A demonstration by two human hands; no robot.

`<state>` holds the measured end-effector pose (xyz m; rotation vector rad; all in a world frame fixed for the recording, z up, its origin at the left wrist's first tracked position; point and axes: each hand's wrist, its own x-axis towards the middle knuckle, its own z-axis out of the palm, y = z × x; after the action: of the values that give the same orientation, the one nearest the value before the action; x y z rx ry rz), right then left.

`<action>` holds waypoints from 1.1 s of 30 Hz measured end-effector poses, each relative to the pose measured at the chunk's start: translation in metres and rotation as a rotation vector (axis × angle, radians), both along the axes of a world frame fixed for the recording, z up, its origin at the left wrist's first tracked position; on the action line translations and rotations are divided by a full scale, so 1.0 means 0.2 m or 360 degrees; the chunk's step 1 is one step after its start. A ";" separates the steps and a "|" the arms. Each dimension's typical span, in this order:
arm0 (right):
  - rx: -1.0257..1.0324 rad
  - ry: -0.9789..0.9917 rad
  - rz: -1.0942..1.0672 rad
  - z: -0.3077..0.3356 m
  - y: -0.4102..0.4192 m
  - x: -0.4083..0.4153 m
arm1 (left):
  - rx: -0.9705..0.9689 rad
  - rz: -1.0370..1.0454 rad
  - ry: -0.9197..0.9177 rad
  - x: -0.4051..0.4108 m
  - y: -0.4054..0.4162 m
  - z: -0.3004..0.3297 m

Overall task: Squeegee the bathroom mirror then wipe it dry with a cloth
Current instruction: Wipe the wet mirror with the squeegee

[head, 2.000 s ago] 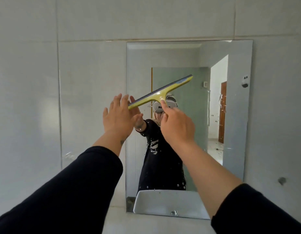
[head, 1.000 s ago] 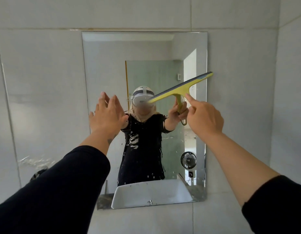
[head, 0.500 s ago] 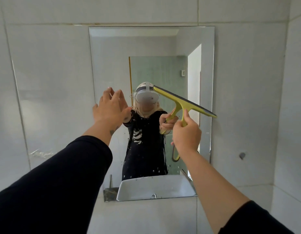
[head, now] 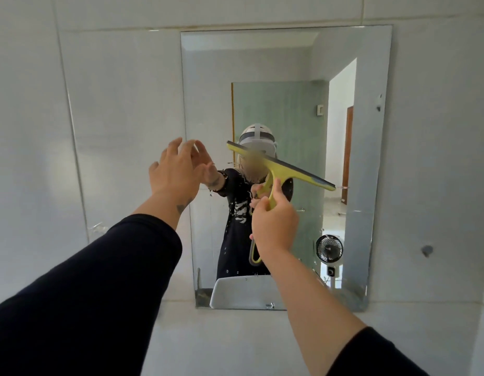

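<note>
A rectangular frameless mirror (head: 289, 66) hangs on the white tiled wall, with water drops on its lower half. My right hand (head: 274, 223) grips the handle of a yellow squeegee (head: 284, 167), whose blade lies across the middle of the glass, tilted down to the right. My left hand (head: 175, 169) is raised with fingers spread at the mirror's left edge, holding nothing. No cloth is in view.
White wall tiles (head: 100, 104) surround the mirror. A small dark hook or hole (head: 426, 251) marks the wall at the right. The mirror reflects a white basin, a small fan, a green door and an open doorway.
The squeegee blade flipped from tilting up to the right to tilting down to the right and dropped lower on the glass. My right hand moved down; my left hand stayed by the left edge.
</note>
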<state>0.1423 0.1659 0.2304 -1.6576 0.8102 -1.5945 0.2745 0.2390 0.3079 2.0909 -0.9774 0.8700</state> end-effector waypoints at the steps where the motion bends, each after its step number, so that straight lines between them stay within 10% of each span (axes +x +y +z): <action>1: -0.0010 0.0015 0.0017 0.00 0.01 0.02 | 0.0003 0.0005 0.0004 0.01 0.01 0.00; 33: -0.0891 0.1447 -0.0419 0.06 -0.16 -0.35 | 0.0057 -0.0161 0.0112 -0.17 -0.09 -0.27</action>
<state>0.0731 0.1343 0.2434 -2.8701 1.1029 -1.2448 0.2413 0.2214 0.2545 2.0682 -1.0581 0.7284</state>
